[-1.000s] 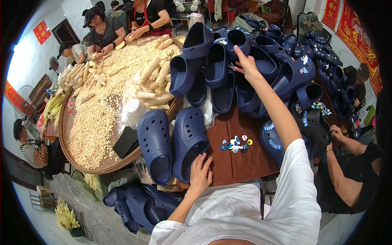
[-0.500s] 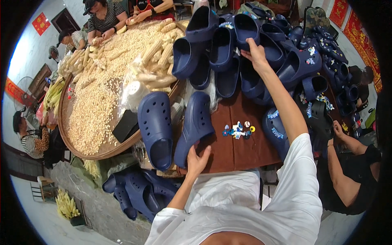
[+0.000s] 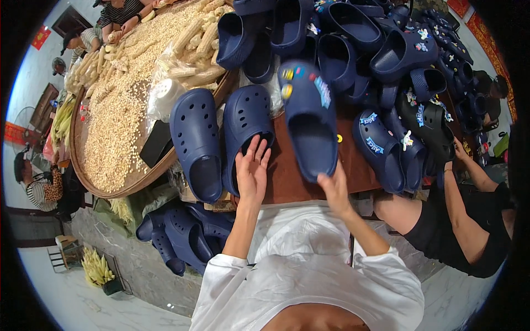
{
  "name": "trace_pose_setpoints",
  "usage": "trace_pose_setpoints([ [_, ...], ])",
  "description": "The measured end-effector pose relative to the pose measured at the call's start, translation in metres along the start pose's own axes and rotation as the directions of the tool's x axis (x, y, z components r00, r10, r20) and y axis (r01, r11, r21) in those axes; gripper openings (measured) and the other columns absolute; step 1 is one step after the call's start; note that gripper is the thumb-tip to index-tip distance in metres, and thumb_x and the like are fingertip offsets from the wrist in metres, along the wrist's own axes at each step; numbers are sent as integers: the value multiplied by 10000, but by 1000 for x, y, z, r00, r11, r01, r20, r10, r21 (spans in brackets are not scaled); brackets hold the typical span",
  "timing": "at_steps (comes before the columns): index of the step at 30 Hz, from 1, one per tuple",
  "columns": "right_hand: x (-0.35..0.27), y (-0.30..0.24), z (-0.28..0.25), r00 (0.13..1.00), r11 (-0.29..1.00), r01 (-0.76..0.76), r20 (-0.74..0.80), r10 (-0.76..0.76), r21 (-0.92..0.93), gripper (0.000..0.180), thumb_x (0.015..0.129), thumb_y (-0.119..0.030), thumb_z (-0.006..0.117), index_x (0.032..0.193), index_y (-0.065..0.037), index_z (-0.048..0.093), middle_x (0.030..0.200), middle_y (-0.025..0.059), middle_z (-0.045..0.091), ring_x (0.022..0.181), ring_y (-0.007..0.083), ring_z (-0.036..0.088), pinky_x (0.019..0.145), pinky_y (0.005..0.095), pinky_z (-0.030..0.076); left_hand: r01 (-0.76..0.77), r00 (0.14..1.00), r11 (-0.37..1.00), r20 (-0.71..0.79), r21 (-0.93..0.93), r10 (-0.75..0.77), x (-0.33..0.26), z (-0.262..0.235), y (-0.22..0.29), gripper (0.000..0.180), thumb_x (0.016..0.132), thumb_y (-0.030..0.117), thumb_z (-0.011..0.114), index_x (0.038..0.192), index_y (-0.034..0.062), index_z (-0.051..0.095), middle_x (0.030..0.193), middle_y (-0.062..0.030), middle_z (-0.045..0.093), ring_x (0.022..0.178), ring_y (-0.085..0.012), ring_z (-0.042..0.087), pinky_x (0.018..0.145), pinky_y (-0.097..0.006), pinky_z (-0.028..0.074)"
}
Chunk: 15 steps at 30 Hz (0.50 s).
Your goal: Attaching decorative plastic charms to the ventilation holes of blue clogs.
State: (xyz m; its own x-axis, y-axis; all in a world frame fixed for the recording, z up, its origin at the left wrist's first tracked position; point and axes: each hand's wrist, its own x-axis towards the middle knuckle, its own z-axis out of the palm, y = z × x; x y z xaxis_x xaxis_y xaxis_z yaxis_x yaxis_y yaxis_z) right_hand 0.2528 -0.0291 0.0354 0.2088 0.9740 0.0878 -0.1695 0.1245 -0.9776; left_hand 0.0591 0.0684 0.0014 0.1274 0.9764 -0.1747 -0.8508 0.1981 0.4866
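Observation:
My right hand (image 3: 334, 186) grips the heel of a navy clog (image 3: 312, 135), its toe pointing away from me and coloured charms on its upper. My left hand (image 3: 253, 168) is open, palm up and fingers stretched out, at the heel opening of a plain navy clog (image 3: 248, 110). To the left of that one lies another plain navy clog (image 3: 194, 129). Beside the held clog a small yellow charm (image 3: 339, 138) shows on the brown tabletop (image 3: 284, 185); the held clog covers the spot where the other charms lay.
Many navy clogs (image 3: 345, 60) are piled at the back. Charm-covered clogs (image 3: 378, 151) lie to the right, near a co-worker's hand (image 3: 459, 151) at a black clog (image 3: 428, 127). Left stands a round tray (image 3: 118, 193) of corn kernels. More clogs (image 3: 185, 234) hang low at left.
My right hand has come back from the pile and now holds a charm-decorated clog before me. My left hand has loosened from the plain clog's heel and turned palm up.

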Motion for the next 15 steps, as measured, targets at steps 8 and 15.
trace_pose_setpoints([
  [8, -94, 43, 5, 943, 933, -331, 9, 333, 139, 636, 905, -113, 594, 1449, 52, 306, 1362, 124, 477, 1257, 178, 457, 1108, 329, 338, -186, 982, 672, 166, 717, 94, -36, 12, -5, 738, 928, 166, 669, 1543, 27, 285, 1503, -214, 414, 1403, -321, 418, 1146, -447, 362],
  [15, -118, 60, 1, 921, 919, -385, 110, 375, 90, 706, 895, -132, 633, 1464, 51, 259, 1340, 97, 470, 1227, 166, 471, 1076, 323, 385, -301, 953, 218, 286, 928, 98, -65, 5, -24, 601, 802, -41, 618, 1389, 73, 554, 1444, -164, 456, 1345, -282, 465, 1082, -358, 384],
])
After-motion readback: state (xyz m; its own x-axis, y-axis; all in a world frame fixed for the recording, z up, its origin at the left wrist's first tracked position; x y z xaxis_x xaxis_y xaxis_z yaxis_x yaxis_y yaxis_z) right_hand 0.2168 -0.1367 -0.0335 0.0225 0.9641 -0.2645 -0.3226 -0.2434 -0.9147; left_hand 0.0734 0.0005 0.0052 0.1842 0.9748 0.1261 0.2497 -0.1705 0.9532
